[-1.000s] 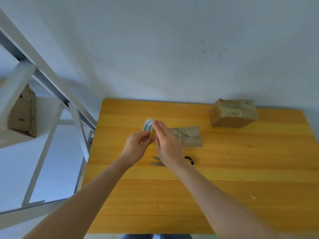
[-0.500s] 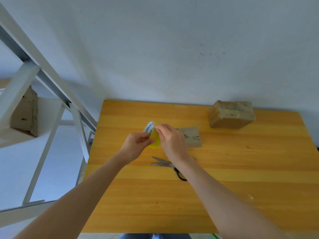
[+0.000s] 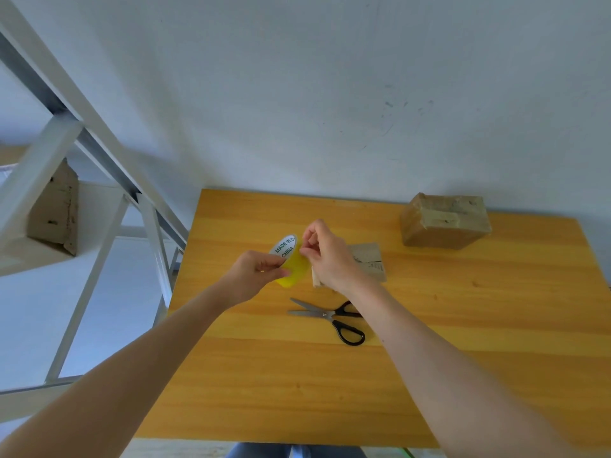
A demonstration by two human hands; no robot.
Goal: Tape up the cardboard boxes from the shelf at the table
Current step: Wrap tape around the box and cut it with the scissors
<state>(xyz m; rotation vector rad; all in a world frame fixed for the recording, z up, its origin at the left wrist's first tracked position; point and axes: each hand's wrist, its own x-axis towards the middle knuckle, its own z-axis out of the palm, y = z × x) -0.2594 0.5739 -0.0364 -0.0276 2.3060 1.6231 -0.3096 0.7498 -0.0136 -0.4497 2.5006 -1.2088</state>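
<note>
Left grip [image 3: 253, 276] on tape [image 3: 292, 275], scissors [image 3: 325, 315], box [image 3: 368, 262] nearby

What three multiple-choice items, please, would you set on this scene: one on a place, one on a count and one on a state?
1. Where do the scissors lie?
A. On the table, nearer the person than the small box.
B. On the shelf.
C. On top of a box.

2. How many cardboard boxes stand on the table?
A. One.
B. Two.
C. Four.

3. What state is the tape roll in?
A. Lying flat on the table.
B. Held up in the left hand, with the right hand pinching at its rim.
C. Stuck to a box.

Answers:
1 A: the scissors lie on bare wood on the near side of the small box.
2 B: the small box sits behind the right hand and a larger box sits at the far right.
3 B: both hands are on the roll, above the table.
</note>
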